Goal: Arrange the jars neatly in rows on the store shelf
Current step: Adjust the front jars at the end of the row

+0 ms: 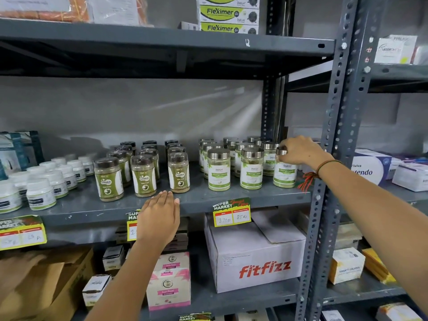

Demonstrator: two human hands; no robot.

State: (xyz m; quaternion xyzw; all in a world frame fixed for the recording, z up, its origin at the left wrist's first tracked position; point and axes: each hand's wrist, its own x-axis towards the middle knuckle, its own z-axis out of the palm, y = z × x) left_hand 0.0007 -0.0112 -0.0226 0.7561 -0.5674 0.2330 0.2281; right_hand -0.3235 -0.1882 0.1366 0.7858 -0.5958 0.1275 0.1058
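Note:
Silver-lidded jars of green powder (218, 169) stand in rows on the right part of the grey metal shelf (199, 200). My right hand (298, 150) grips the lid of the front right jar (284, 173), which stands on the shelf. To their left, brown-lidded jars with green labels (178, 172) stand in three rows. Small white jars (41, 193) fill the far left. My left hand (159, 216) hovers flat at the shelf's front edge, fingers together, holding nothing.
A grey upright post (328, 172) stands right of the jars, close to my right wrist. Price tags (231, 213) hang on the shelf edge. A fitfizz carton (257, 253) and pink boxes (170, 281) sit below. Green Fleximer boxes (228, 16) sit above.

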